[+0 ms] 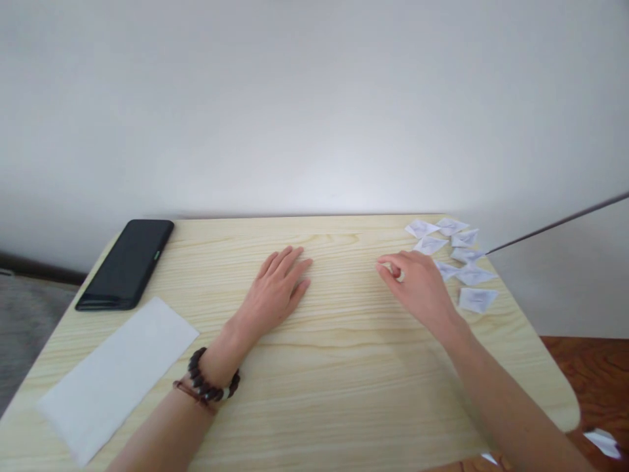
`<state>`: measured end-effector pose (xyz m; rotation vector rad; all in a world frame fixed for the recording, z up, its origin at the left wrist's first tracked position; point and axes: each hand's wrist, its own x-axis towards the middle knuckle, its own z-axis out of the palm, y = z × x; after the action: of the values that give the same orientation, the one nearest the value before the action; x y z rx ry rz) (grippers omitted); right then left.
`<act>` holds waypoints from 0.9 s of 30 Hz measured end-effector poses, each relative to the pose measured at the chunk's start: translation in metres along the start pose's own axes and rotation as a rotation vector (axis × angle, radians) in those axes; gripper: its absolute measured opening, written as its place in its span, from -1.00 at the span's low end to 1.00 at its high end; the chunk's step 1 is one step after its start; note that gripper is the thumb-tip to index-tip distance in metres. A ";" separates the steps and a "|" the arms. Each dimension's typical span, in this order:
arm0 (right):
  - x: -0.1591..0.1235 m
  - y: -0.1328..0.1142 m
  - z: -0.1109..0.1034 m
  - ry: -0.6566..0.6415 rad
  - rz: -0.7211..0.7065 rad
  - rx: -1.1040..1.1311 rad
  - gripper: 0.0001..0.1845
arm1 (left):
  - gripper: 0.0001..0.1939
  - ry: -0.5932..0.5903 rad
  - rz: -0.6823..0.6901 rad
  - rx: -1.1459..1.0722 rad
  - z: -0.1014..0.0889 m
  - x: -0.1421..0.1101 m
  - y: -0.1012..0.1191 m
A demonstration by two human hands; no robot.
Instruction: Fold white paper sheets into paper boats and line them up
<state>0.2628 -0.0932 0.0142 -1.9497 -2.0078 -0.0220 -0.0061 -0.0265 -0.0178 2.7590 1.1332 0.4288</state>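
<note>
My left hand (276, 285) lies palm down on the pale wood-grain table, its fingers stretched out and nothing in it. A dark bead bracelet and a thin brown cord circle that wrist. Over the right half of the table is my right hand (417, 282), with thumb and forefinger brought together in a pinch and the other fingers curled. Nothing shows between those fingertips. Just beyond and to the right of it sit several small folded white paper boats (476, 299), grouped near the table's right edge. The right hand partly covers one of them.
A black phone (128, 262) lies at the back left of the table (314, 406). In front of it is a white sheet of paper (120, 380). A white wall (314, 111) rises behind the table. Pieces of white paper (603, 443) lie on the reddish-brown floor at lower right.
</note>
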 end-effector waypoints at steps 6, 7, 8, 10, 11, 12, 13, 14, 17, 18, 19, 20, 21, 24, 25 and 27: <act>0.016 -0.054 0.040 -0.070 -0.145 0.174 -0.81 | -0.60 -0.006 -0.127 0.090 -0.023 -0.041 -0.006; 0.018 -0.059 0.044 -0.091 -0.169 0.194 -0.81 | -0.57 0.014 -0.234 0.155 -0.030 -0.054 -0.006; 0.020 -0.064 0.048 -0.103 -0.188 0.213 -0.80 | -0.54 0.035 -0.338 0.227 -0.036 -0.067 -0.006; 0.024 -0.074 0.054 -0.122 -0.220 0.240 -0.78 | -0.46 0.024 -0.546 0.352 -0.048 -0.097 -0.006; 0.026 -0.079 0.057 -0.125 -0.233 0.249 -0.77 | -0.46 0.002 -0.599 0.385 -0.051 -0.111 -0.006; 0.028 -0.083 0.059 -0.126 -0.245 0.257 -0.76 | -0.46 -0.020 -0.623 0.404 -0.053 -0.124 -0.006; 0.030 -0.087 0.061 -0.126 -0.256 0.262 -0.76 | -0.45 -0.041 -0.623 0.409 -0.053 -0.135 -0.007; 0.032 -0.091 0.063 -0.124 -0.266 0.267 -0.75 | -0.44 -0.044 -0.605 0.402 -0.051 -0.142 -0.007; 0.035 -0.095 0.068 -0.090 -0.285 0.277 -0.74 | -0.46 -0.012 -0.464 0.321 -0.041 -0.147 -0.006; 0.035 -0.095 0.069 -0.074 -0.292 0.281 -0.74 | -0.48 -0.003 -0.415 0.283 -0.038 -0.143 -0.005; 0.035 -0.094 0.069 -0.066 -0.298 0.288 -0.75 | -0.49 -0.001 -0.363 0.232 -0.036 -0.138 -0.004; 0.034 -0.093 0.070 -0.059 -0.302 0.295 -0.75 | -0.49 -0.003 -0.310 0.175 -0.035 -0.133 -0.004; 0.034 -0.092 0.070 -0.058 -0.305 0.301 -0.75 | -0.48 -0.003 -0.274 0.129 -0.035 -0.127 -0.003; 0.032 -0.090 0.070 -0.052 -0.311 0.320 -0.75 | -0.40 0.002 -0.276 0.129 -0.037 -0.114 -0.006; 0.032 -0.089 0.070 -0.049 -0.312 0.327 -0.75 | -0.34 0.004 -0.297 0.148 -0.036 -0.112 -0.008; 0.032 -0.090 0.070 -0.049 -0.311 0.344 -0.76 | -0.24 0.000 -0.329 0.166 -0.034 -0.108 -0.016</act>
<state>0.1597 -0.0502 -0.0234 -1.4320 -2.1595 0.2790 -0.1000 -0.0906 -0.0116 2.6277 1.6543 0.3065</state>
